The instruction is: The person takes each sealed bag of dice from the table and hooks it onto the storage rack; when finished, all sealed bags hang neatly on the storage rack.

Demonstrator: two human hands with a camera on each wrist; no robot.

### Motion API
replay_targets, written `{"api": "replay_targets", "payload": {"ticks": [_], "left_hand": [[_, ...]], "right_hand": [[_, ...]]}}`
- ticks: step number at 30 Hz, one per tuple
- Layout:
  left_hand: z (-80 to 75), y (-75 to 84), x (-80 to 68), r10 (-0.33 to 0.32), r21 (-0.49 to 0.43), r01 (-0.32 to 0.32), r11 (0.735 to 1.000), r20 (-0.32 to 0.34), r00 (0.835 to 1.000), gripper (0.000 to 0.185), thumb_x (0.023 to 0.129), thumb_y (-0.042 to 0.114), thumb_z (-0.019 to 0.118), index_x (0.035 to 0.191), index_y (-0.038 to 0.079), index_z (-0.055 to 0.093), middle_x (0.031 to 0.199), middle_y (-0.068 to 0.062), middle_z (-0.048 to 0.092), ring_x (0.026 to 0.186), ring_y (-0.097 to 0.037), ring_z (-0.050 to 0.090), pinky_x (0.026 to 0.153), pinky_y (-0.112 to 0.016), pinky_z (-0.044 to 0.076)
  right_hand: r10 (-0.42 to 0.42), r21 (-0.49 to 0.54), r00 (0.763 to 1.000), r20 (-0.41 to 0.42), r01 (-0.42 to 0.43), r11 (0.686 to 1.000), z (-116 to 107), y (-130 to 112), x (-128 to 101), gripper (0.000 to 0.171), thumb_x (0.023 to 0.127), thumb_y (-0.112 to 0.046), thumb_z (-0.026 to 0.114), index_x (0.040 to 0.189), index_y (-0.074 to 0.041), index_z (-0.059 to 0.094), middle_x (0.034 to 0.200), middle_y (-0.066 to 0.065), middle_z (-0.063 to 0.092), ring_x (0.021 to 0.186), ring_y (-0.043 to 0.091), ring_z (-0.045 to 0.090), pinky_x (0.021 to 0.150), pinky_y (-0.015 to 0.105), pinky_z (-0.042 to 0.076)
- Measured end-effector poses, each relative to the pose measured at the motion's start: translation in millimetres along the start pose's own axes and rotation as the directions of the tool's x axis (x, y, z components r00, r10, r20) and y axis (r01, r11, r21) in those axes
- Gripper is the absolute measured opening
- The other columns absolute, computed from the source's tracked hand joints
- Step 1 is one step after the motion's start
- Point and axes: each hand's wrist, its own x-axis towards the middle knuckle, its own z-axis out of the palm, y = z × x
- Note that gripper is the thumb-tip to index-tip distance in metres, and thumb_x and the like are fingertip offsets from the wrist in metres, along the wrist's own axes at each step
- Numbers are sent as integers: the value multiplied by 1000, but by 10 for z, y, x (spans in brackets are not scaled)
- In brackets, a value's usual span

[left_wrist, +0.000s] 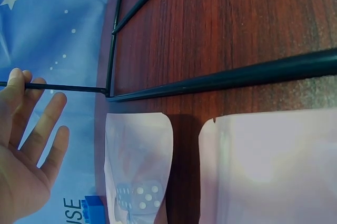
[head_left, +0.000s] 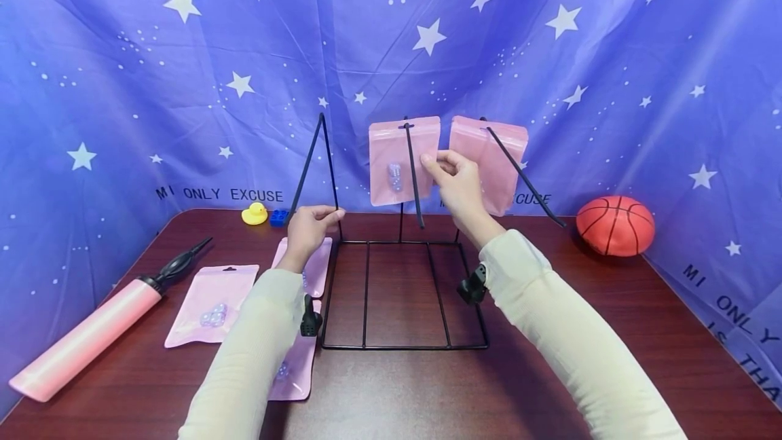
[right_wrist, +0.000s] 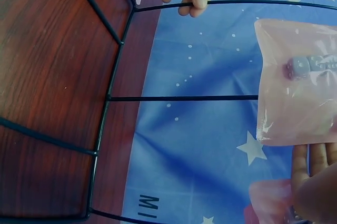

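Note:
A black wire rack (head_left: 365,294) stands on the table with three slanting arms. My left hand (head_left: 308,228) pinches its left upright (left_wrist: 63,87) between thumb and finger, the other fingers spread. On the middle arm hangs a pink pouch (head_left: 385,148) with purple dice (head_left: 395,177) showing inside. My right hand (head_left: 458,185) pinches that pouch's right edge. A second pink pouch (head_left: 510,144) hangs on the right arm, partly behind the right hand. The left arm of the rack holds nothing. In the right wrist view the middle pouch (right_wrist: 295,113) shows its dice too.
Pink pouches lie left of the rack, one flat (head_left: 229,284) and others (head_left: 296,386) partly under my left sleeve. A pink hand pump (head_left: 91,338), a yellow duck (head_left: 254,214), a blue block (head_left: 279,217) and a red ball (head_left: 615,225) sit around. A starry blue cloth (head_left: 366,32) hangs behind.

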Motion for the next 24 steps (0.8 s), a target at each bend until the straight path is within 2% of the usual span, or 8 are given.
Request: {"api": "replay_targets", "payload": {"ticks": [5,8,15,19,24], "left_hand": [[-7,9,-3,3,16,-3,1000,-6,1000,31,98,28,71,117,4,76,108,-16,75,93,-29,75,84,-43,58],[-10,13,-4,3,18,-3,1000,-4,1000,31,98,29,71,117,5,76,108,-16,75,93,-29,75,85,-44,58],[-9,7,1,7,12,-7,1000,-1,1000,31,98,28,71,117,5,76,108,-16,75,93,-29,75,85,-44,58],[-7,0,1,9,14,-9,1000,-3,1000,31,98,29,71,118,5,76,108,-16,75,93,-30,75,85,-44,58],[-10,-2,-4,2,8,-2,1000,4,1000,32,98,29,71,119,4,76,110,-17,74,94,-31,75,87,-45,57]], "right_hand": [[19,-81,1000,23,-17,997,-69,-2,-52,31,98,-21,70,117,4,69,99,10,74,81,7,58,65,19,43],[38,-122,998,49,-32,992,-110,-9,-90,35,98,-21,70,123,3,66,115,20,71,92,10,60,73,20,46],[72,-113,988,135,-57,992,-182,-7,-197,43,100,-15,67,137,5,57,132,25,63,123,27,59,104,35,47],[81,-110,981,178,-62,992,-223,-28,-266,50,100,-14,66,143,6,50,140,26,57,132,33,54,110,40,42],[79,-109,975,206,-58,992,-280,-87,-362,56,100,-14,66,147,7,45,144,27,53,136,34,50,113,41,39]]}}
